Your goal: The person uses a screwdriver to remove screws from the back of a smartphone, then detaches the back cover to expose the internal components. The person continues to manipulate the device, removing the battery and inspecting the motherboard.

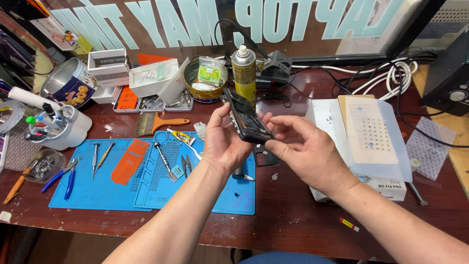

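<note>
Above the blue work mat, I see both hands raised over the dark wooden bench; my left hand cradles a black phone with its back opened, fingers curled around its near edge; my right hand pinches the phone's lower end between thumb and fingertips; the phone tilts, held clear of the mat; a yellow spray can stands just behind it; blue-handled pliers lie on the mat, well apart.

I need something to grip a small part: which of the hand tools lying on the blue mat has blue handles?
The pliers at the mat's left edge: theirs are the only blue handles. The screwdrivers beside them have slim metal shafts.
</note>
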